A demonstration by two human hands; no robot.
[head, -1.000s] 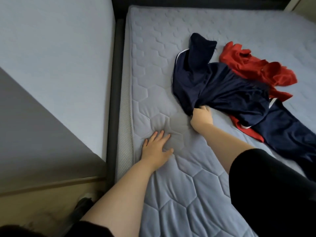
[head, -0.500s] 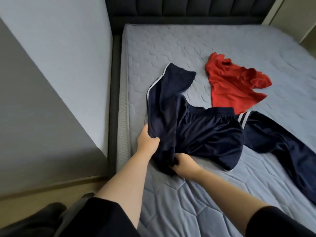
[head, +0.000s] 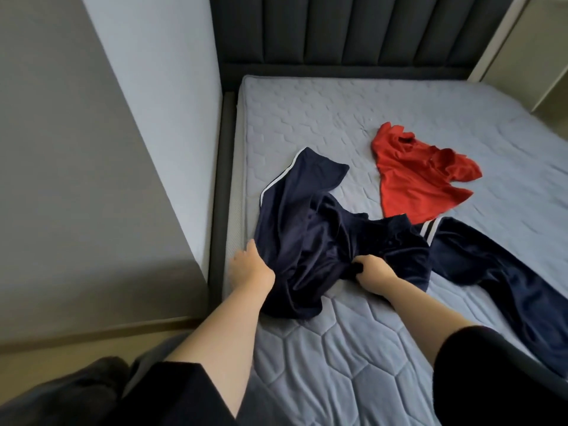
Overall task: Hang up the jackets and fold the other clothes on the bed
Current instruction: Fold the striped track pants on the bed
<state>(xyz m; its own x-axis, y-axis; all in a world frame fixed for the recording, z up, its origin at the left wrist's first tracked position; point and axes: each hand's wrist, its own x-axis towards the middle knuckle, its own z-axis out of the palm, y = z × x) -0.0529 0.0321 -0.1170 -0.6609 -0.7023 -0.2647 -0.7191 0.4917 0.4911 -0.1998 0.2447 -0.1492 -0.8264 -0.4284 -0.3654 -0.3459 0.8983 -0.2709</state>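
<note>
The navy shorts (head: 322, 241) lay rumpled near the left edge of the mattress (head: 338, 348). The left hand (head: 250, 269) held their side and the right hand (head: 373, 272) bunched cloth at the middle. Folding seemed barely begun; next they needed spreading flat. Beyond lay a red shirt (head: 415, 179) and navy track pants (head: 507, 272), both unfolded.

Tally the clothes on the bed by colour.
Navy: 2 (crumpled garment, striped trousers)
Red: 1 (top)
Total: 3
</note>
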